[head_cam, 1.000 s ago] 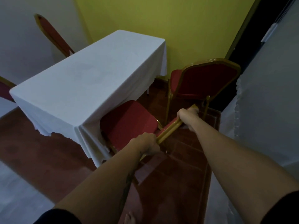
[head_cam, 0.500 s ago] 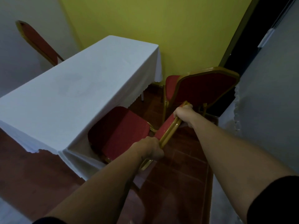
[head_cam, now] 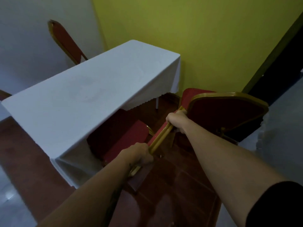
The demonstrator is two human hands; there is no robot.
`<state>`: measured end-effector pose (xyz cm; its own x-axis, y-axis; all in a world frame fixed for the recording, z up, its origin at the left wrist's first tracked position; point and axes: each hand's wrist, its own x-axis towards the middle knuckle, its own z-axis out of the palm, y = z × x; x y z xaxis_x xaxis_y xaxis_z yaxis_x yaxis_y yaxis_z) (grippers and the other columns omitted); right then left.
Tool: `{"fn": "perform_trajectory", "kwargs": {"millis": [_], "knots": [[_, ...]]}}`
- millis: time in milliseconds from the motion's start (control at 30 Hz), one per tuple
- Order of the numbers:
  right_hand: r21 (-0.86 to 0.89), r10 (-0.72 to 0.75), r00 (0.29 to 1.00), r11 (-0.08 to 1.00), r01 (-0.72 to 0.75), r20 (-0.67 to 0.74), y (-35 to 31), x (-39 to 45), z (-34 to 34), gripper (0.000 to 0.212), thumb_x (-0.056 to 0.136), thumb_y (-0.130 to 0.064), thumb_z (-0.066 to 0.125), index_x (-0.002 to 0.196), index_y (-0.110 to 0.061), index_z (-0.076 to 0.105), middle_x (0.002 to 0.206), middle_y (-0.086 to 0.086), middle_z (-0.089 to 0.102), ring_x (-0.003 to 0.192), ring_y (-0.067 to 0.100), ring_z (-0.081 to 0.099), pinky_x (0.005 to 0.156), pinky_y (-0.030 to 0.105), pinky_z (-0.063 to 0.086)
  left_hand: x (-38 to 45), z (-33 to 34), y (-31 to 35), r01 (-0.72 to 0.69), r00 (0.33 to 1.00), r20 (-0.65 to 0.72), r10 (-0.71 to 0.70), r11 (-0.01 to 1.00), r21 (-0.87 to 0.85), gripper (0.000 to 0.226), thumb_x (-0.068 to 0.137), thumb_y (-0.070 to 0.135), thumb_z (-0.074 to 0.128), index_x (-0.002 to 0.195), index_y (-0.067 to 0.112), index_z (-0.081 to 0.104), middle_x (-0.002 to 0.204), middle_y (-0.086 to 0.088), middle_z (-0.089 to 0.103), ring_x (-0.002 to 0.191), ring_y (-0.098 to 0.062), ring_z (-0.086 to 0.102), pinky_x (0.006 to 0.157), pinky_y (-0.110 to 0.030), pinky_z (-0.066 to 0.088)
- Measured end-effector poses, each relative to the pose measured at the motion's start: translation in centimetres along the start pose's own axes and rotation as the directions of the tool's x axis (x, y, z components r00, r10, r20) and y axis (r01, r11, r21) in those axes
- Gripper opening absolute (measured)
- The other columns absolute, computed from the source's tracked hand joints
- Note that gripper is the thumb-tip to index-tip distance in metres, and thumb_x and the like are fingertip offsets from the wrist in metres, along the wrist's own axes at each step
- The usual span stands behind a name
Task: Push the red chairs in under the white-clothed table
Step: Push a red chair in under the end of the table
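Long rectangular table in white scalloped cloth (head_cam: pixel 91 95): against yellow wall (head_cam: pixel 196 38).
Second red-padded gold-framed chair (head_cam: pixel 229 117): standing clear of table, right side.
Near red-padded gold-framed chair (head_cam: pixel 161 136): seat partly beneath cloth edge, backrest top rail toward viewer.
Left hand (head_cam: pixel 137 155): fist closed round rail's near end.
Right hand (head_cam: pixel 176 119): clenched on far end.

glossy gilt chair frame (head_cam: pixel 161 139), matt tablecloth (head_cam: pixel 82 99)

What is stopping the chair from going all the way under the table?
Nothing visible. Both hands grip the chair back; its seat is already partly under the table, whose cloth hides the space beyond.
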<state>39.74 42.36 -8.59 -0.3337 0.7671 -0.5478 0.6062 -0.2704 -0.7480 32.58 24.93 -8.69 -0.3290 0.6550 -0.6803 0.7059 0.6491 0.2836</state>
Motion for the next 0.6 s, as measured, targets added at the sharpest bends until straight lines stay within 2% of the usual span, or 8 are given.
{"fn": "perform_trajectory", "kwargs": {"millis": [133,233,300,367,467,500,600], "knots": [[0.011,-0.005,0.999,1.0,0.004,0.048,-1.0,2.1,0.0,0.074,0.084,-0.006,0.061,0.143,-0.01,0.018,0.12,0.015,0.054,0.093,0.026,0.064,0.06,0.036,0.053,1.0,-0.9,0.2,0.05,0.998,-0.041,-0.052,0.998,-0.031,0.048,0.089,0.035,0.062,0.132,0.015,0.058,0.116,-0.006,0.061,0.104,-0.028,0.064,0.087,-0.038,0.055],[-0.02,-0.009,0.999,1.0,0.009,0.035,-1.7,2.8,0.4,0.07,0.09,-0.007,0.06,0.144,-0.011,0.016,0.105,0.009,0.048,0.085,0.022,0.061,0.058,0.034,0.053,1.4,-1.4,-0.1,0.086,0.995,-0.052,-0.089,0.995,-0.045,0.05,0.087,0.035,0.061,0.134,0.018,0.058,0.122,-0.009,0.062,0.107,-0.03,0.064,0.091,-0.04,0.055],[-0.04,-0.013,0.999,0.999,0.015,0.043,-2.1,3.3,0.7,0.076,0.088,-0.009,0.061,0.147,-0.011,0.013,0.105,0.01,0.049,0.087,0.024,0.064,0.063,0.038,0.059,1.6,-1.8,-0.2,0.104,0.993,-0.057,-0.107,0.993,-0.05,0.052,0.087,0.035,0.061,0.136,0.019,0.057,0.119,-0.007,0.06,0.105,-0.028,0.063,0.086,-0.038,0.054],[-0.061,-0.017,0.998,0.998,0.02,0.055,-2.6,3.5,1.0,0.083,0.085,-0.011,0.061,0.149,-0.009,0.009,0.111,0.013,0.052,0.094,0.028,0.067,0.075,0.046,0.063,1.7,-2.3,-0.3,0.114,0.991,-0.059,-0.117,0.992,-0.058,0.053,0.087,0.032,0.061,0.138,0.019,0.055,0.121,-0.007,0.06,0.103,-0.027,0.062,0.077,-0.034,0.052],[-0.08,-0.031,0.995,0.996,0.038,0.091,-3.1,3.9,1.5,0.091,0.086,-0.015,0.063,0.153,-0.008,0.001,0.107,0.012,0.054,0.095,0.028,0.068,0.076,0.048,0.063,1.7,-3.0,-0.7,0.141,0.988,-0.046,-0.145,0.986,-0.09,0.049,0.089,0.027,0.059,0.138,0.021,0.053,0.117,-0.006,0.056,0.085,-0.021,0.058,0.056,-0.03,0.046],[-0.074,-0.029,0.994,0.997,0.038,0.109,-3.2,3.9,1.5,0.091,0.086,-0.016,0.064,0.153,-0.009,0.002,0.107,0.012,0.055,0.095,0.027,0.068,0.073,0.045,0.063,1.8,-3.1,-0.9,0.149,0.987,-0.047,-0.154,0.983,-0.105,0.048,0.089,0.026,0.059,0.136,0.02,0.054,0.112,-0.004,0.056,0.084,-0.02,0.058,0.06,-0.03,0.048],[-0.037,-0.034,0.979,0.998,0.042,0.201,-3.7,4.3,1.4,0.091,0.089,-0.022,0.07,0.153,-0.009,0.006,0.109,0.012,0.058,0.097,0.027,0.068,0.063,0.04,0.059,2.2,-3.3,-1.7,0.175,0.981,-0.062,-0.186,0.974,-0.142,0.049,0.085,0.026,0.062,0.133,0.021,0.057,0.106,-0.002,0.06,0.098,-0.023,0.064,0.083,-0.037,0.055]]}}
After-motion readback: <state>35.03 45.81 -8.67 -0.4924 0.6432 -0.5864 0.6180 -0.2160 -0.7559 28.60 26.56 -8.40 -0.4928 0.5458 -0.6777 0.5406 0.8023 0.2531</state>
